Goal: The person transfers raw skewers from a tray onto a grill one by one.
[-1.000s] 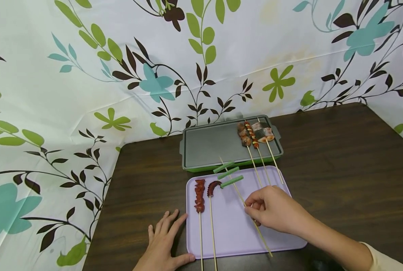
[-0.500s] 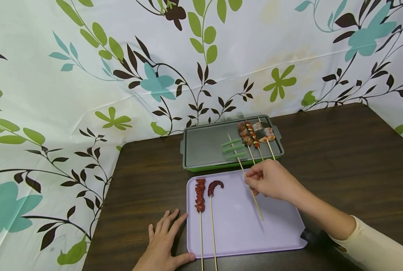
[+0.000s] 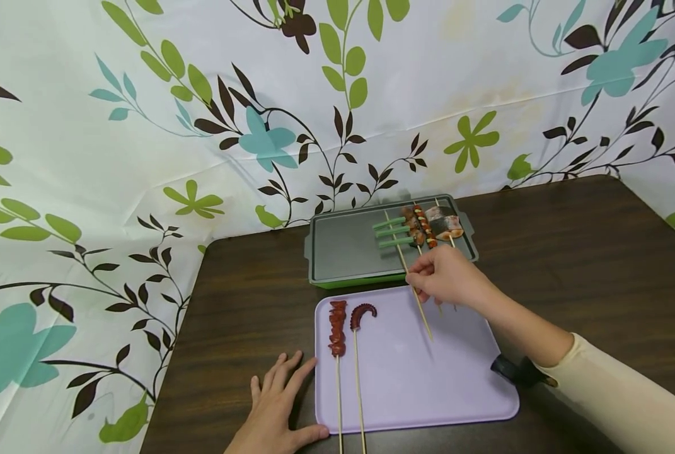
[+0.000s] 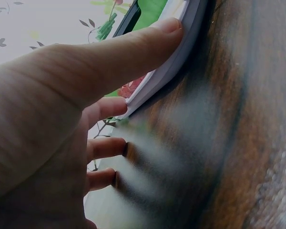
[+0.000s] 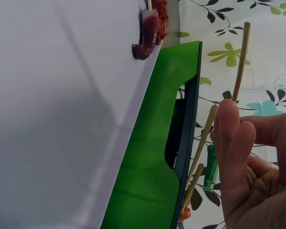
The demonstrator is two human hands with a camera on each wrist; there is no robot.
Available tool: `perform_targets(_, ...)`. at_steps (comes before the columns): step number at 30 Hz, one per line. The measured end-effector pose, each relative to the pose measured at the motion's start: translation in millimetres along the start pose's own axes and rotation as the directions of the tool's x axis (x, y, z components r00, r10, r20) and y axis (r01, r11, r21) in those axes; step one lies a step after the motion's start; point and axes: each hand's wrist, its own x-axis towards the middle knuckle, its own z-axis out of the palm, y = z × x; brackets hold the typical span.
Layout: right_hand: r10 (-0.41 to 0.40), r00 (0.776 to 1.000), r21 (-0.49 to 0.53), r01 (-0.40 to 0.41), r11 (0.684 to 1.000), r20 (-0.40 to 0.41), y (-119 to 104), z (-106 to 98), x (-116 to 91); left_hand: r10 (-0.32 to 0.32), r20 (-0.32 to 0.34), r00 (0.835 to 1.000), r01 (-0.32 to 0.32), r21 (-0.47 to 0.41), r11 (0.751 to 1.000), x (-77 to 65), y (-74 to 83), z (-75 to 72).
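Observation:
My right hand [image 3: 449, 275] pinches the thin wooden stick of a skewer with green bean-like pieces [image 3: 392, 242]; those pieces are at the grill plate [image 3: 343, 249], left of the other skewers there. Whether they touch the plate I cannot tell. In the right wrist view the stick [image 5: 242, 59] rises from between my thumb and fingers. My left hand [image 3: 275, 407] has its fingers spread on the table, thumb and index finger at the lilac tray [image 3: 428, 391]. On that tray lie a red meat-like skewer [image 3: 337, 328] and a curled octopus-tentacle skewer [image 3: 357, 318].
A brown meat skewer [image 3: 414, 230], a red and yellow skewer [image 3: 425, 226] and a fish-slice skewer [image 3: 444, 222] lie on the plate's right end, sticks partly behind my right hand. The green grill base [image 5: 148, 157] stands behind the tray. A patterned cloth [image 3: 144, 126] hangs behind the dark wooden table [image 3: 570, 265].
My right hand has carried the green-piece skewer from over the tray up and away to the grill plate, beside the brown meat skewer. My left hand has stayed in place.

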Motion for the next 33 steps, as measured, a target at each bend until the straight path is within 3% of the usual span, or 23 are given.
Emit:
perform_targets(6, 0.01, 1.0, -0.018, -0.01, 1.0, 0.0, -0.8, -2.8, 9.4, 0.028, -0.023, 0.999, -0.028, 0.01, 1.0, 0.5, 2.1, 1.1)
perform_targets(17, 0.029, 0.999, -0.044, -0.029, 0.999, -0.015, 1.0, -2.0, 20.6, -0.029, 0.027, 0.999, 0.03, -0.01, 1.0, 1.5, 1.7, -2.0)
perform_targets(33, 0.027, 0.998, -0.08, -0.031, 0.996, -0.055, 5.4, 5.9, 28.4, -0.024, 0.021, 1.0, 0.024, -0.017, 1.0, 0.4, -1.9, 2.7)
